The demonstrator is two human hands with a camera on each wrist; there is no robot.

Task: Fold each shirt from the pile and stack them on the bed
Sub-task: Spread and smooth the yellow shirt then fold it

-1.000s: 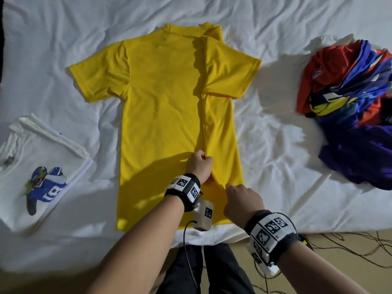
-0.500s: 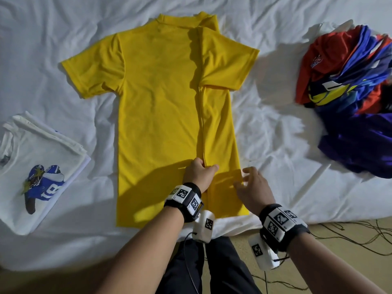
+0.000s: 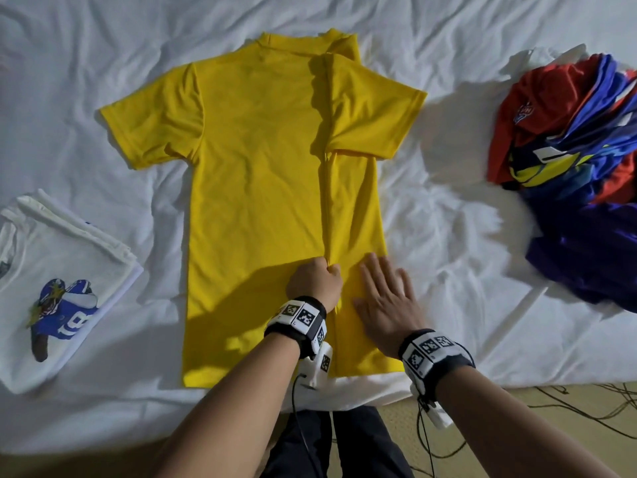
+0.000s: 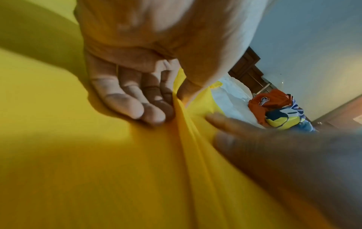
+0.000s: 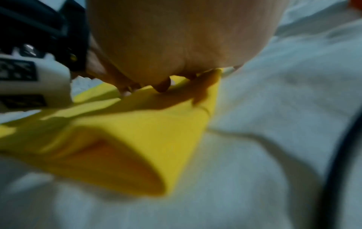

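The yellow shirt (image 3: 262,188) is lying flat on the white bed (image 3: 448,219), collar away from the person, its right side folded inward so that the sleeve is lying across the body and a long raised edge is running down the cloth.

The left hand (image 3: 315,282) is sitting at the lower end of that edge — its fingers (image 4: 125,102) are curling down onto the fabric and the thumb is pressing the ridge against them, pinching the fold.

The right hand (image 3: 386,301) is lying just beside it on the folded panel, fingers straight and spread, palm down, pressing the cloth flat and gripping nothing.

A folded white shirt (image 3: 58,270) with a blue player print is resting at the left of the bed, well apart from the yellow one. The pile (image 3: 579,167) of unfolded red, blue and purple shirts is lying at the right.

Dark cables (image 3: 586,401) are trailing over the floor below the bed edge.
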